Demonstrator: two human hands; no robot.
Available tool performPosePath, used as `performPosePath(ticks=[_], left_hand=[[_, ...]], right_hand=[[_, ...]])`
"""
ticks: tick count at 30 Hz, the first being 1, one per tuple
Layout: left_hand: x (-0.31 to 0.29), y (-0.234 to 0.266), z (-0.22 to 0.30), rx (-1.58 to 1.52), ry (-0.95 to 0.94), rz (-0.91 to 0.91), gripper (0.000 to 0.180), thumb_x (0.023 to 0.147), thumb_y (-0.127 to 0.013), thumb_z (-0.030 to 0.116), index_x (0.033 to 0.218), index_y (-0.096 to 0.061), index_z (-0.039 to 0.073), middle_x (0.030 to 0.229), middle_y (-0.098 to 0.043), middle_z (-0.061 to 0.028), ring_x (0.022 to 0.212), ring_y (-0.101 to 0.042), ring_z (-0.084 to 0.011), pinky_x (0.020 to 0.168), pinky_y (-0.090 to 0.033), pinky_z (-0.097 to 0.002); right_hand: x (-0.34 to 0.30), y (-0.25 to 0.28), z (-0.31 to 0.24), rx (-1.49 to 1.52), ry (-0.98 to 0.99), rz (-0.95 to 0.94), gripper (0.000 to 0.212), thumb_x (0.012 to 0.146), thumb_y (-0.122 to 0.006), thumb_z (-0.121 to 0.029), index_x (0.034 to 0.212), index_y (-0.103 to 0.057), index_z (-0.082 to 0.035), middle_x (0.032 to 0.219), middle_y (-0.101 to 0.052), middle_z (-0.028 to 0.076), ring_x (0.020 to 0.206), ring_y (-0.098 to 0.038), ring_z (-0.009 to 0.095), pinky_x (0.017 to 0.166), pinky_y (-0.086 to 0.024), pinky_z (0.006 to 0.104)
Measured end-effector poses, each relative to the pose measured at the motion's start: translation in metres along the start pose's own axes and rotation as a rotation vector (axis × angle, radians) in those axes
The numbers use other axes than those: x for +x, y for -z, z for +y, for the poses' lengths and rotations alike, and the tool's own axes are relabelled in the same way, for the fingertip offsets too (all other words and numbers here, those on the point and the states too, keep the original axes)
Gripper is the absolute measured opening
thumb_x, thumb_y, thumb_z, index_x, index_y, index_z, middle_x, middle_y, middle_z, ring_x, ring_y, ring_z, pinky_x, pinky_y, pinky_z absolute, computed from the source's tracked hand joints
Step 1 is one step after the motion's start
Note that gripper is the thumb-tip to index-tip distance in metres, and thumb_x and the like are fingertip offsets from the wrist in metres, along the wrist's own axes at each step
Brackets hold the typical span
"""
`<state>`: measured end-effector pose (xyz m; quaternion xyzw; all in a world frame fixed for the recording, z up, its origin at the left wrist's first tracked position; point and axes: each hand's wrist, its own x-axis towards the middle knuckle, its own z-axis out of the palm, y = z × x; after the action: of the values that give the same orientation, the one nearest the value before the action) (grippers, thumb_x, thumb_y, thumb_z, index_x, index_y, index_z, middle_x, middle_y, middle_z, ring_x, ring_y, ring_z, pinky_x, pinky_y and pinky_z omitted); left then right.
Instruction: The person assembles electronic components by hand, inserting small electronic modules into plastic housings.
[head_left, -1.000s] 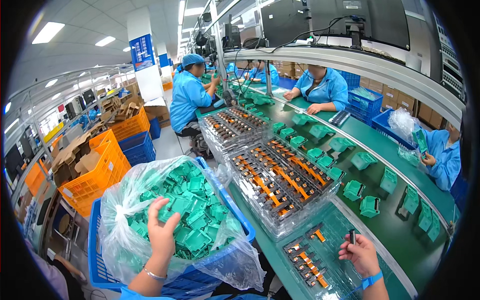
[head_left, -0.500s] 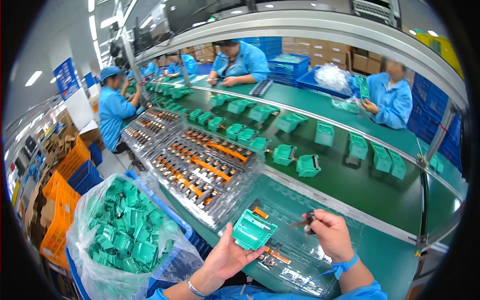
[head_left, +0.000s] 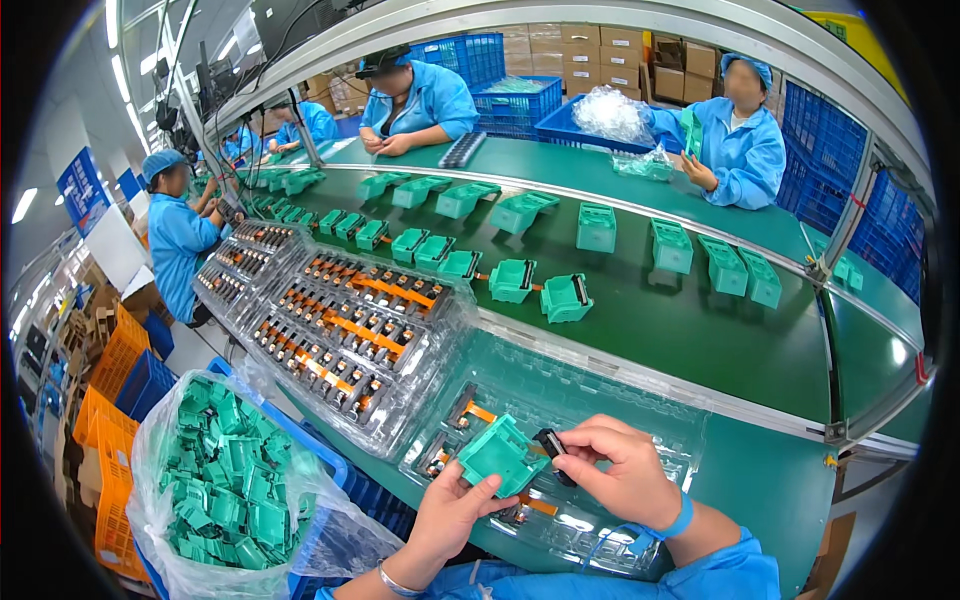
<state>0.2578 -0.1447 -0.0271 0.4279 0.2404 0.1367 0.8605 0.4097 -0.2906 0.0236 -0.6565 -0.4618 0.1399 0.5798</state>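
- Left hand (head_left: 452, 510) is pinching a green plastic housing (head_left: 499, 456) between thumb and fingers, lower centre of the frame.
- Right hand (head_left: 622, 472) is pinching a small black part (head_left: 552, 456) between thumb and fingertips, right at the housing's right edge; from here I can't tell if the two are touching.
- Left wrist is wearing a metal bracelet (head_left: 398, 581), right wrist a blue band (head_left: 680, 517).
- Both hands are hovering over a clear tray (head_left: 640, 420) lying on the green table (head_left: 775, 490); a few orange-and-black pieces (head_left: 474, 412) are sitting in it, partly hidden.
- Left of centre, stacked clear trays (head_left: 400, 424) are carrying rows of similar pieces.
- Lower left, a blue crate (head_left: 322, 458) is holding a clear bag (head_left: 345, 540) of loose green housings (head_left: 230, 485).
- Across mid-frame, more green housings (head_left: 567, 299) are standing in rows on a dark green surface (head_left: 650, 340).
- Upper right, a co-worker (head_left: 745, 150) in blue is holding a green piece (head_left: 691, 132).
- Upper left of centre, another co-worker (head_left: 425, 103) is leaning on the far side, hands close together.
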Motion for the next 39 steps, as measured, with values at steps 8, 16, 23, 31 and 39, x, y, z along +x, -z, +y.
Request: performPosePath(ticks=[8, 16, 23, 31, 39], left_hand=[[-0.005, -0.01, -0.002, 0.227, -0.053, -0.025, 0.039, 0.088, -0.058, 0.004, 0.123, -0.042, -0.003, 0.112, -0.056, -0.0124, 0.1, -0.059, -0.0217, 0.079, -0.056, -0.0349], [-0.008, -0.011, -0.004, 0.265, -0.087, -0.061, 0.035, 0.089, -0.058, 0.006, 0.119, -0.043, -0.006, 0.108, -0.058, -0.013, 0.095, -0.061, -0.0187, 0.076, -0.057, -0.0312], [-0.013, -0.013, -0.003, 0.302, -0.159, -0.027, 0.032, 0.088, -0.057, 0.004, 0.116, -0.045, -0.007, 0.104, -0.06, -0.0131, 0.091, -0.062, -0.0175, 0.074, -0.056, -0.0288], [-0.014, -0.015, -0.007, 0.309, -0.298, -0.064, 0.031, 0.087, -0.058, 0.001, 0.114, -0.046, -0.009, 0.101, -0.06, -0.0125, 0.089, -0.062, -0.0154, 0.073, -0.055, -0.0272], [-0.009, -0.02, -0.001, 0.279, -0.174, -0.057, 0.029, 0.087, -0.059, 0.002, 0.112, -0.047, -0.008, 0.099, -0.06, -0.011, 0.084, -0.062, -0.0133, 0.069, -0.056, -0.0256]], right_hand=[[0.001, -0.003, 0.015, -0.119, -0.022, -0.018, 0.019, 0.078, -0.067, -0.007, 0.097, -0.065, -0.002, 0.075, -0.057, 0.006, 0.06, -0.054, 0.013, 0.053, -0.045, 0.0253], [0.003, -0.002, 0.029, 0.016, -0.203, -0.109, 0.017, 0.08, -0.067, -0.009, 0.095, -0.064, -0.001, 0.076, -0.06, 0.007, 0.065, -0.058, 0.014, 0.058, -0.048, 0.0271], [0.006, 0.0, 0.034, 0.061, -0.294, -0.171, 0.019, 0.083, -0.066, -0.006, 0.101, -0.061, 0.0, 0.086, -0.063, 0.004, 0.073, -0.059, 0.01, 0.065, -0.05, 0.0224], [0.006, 0.0, 0.038, 0.128, -0.388, -0.277, 0.018, 0.082, -0.067, -0.013, 0.092, -0.061, 0.001, 0.076, -0.065, 0.008, 0.069, -0.06, 0.01, 0.062, -0.048, 0.0255], [0.006, 0.0, 0.04, 0.119, -0.366, -0.241, 0.016, 0.081, -0.067, -0.012, 0.085, -0.058, 0.001, 0.071, -0.061, 0.008, 0.064, -0.058, 0.012, 0.058, -0.047, 0.027]])
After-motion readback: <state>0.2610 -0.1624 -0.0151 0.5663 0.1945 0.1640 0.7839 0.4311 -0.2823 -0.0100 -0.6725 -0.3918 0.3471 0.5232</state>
